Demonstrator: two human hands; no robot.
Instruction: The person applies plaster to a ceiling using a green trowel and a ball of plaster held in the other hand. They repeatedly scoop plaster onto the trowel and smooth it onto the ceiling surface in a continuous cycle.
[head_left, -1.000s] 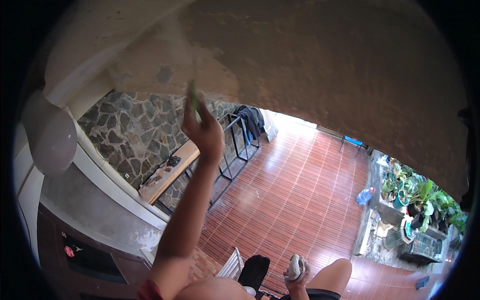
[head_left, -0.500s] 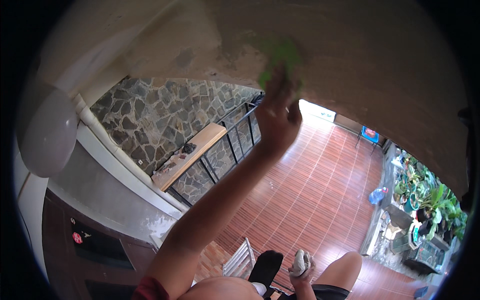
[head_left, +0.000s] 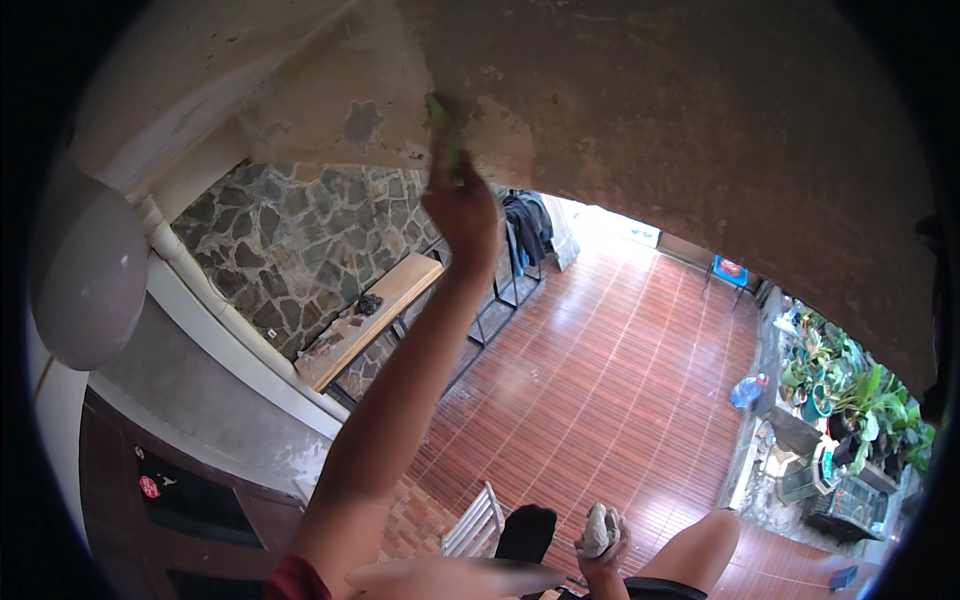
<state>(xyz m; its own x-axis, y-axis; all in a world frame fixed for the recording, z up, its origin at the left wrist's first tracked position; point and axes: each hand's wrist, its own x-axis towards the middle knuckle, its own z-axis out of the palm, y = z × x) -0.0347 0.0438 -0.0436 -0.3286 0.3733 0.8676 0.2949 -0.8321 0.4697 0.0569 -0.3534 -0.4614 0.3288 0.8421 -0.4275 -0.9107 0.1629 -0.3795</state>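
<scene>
Head view: A raised left hand (head_left: 463,222), fingers pinched around a green tool (head_left: 435,106), works at the underside of a slab (head_left: 650,120), having swung leftward from a spot farther right half a second ago. The swing brings the tool, now seen nearly edge-on, to the border between dark and pale plaster, which suggests a back-and-forth stroke across that line; blur hides whether its edge touches. Left of the fingers sits a grey patch (head_left: 363,122). Far below them, the right hand (head_left: 602,564) cups a white lump (head_left: 599,529), its fingers curled around the sides. Beneath the left fingers, a wooden tabletop (head_left: 412,284) stands beside a stone wall (head_left: 300,215).
</scene>
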